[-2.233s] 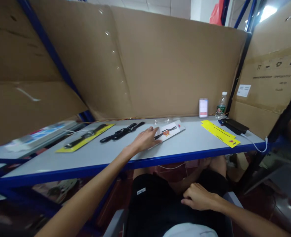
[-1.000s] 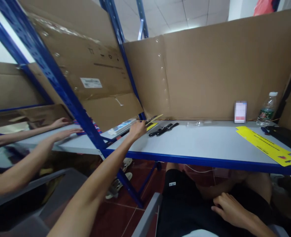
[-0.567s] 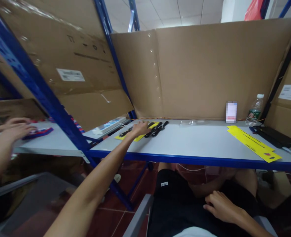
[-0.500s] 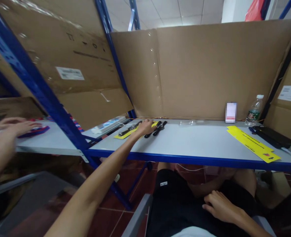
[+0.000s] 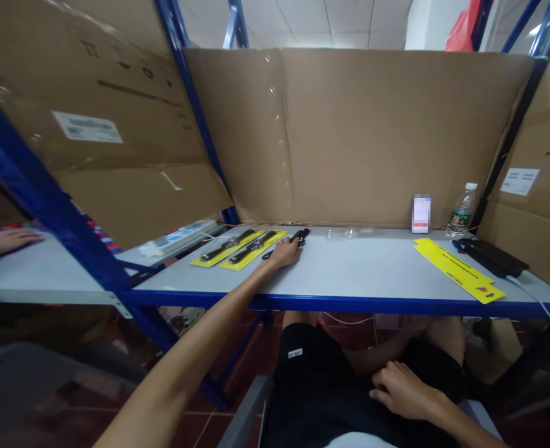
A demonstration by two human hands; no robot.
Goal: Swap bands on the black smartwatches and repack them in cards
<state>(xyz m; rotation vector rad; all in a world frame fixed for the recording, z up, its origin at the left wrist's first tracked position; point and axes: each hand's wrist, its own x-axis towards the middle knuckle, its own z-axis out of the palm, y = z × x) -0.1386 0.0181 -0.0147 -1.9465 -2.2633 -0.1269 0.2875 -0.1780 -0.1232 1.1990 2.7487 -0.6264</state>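
Note:
Two yellow cards, each with a black tool on it, lie side by side at the table's left: one card [image 5: 226, 247] further left, the other [image 5: 253, 249] nearer the middle. Just right of them, my left hand [image 5: 287, 252] is closed over black tools [image 5: 299, 236] on the tabletop, their ends showing past my fingers. How firmly it grips them is hidden. My right hand [image 5: 399, 387] rests on my lap, fingers curled, with nothing visible in it.
Flat yellow cards [image 5: 459, 270], a phone [image 5: 421, 213], a bottle [image 5: 460, 211] and a black device [image 5: 494, 256] with a cable are at the right. Clear plastic pieces [image 5: 348, 233] lie at the back. A power strip [image 5: 181, 238] and another person's hand [image 5: 16, 239] are at left.
My left hand has moved off the yellow cards, right and toward me, onto the black tools. The view has shifted, and the other person's hands have moved partly out of it.

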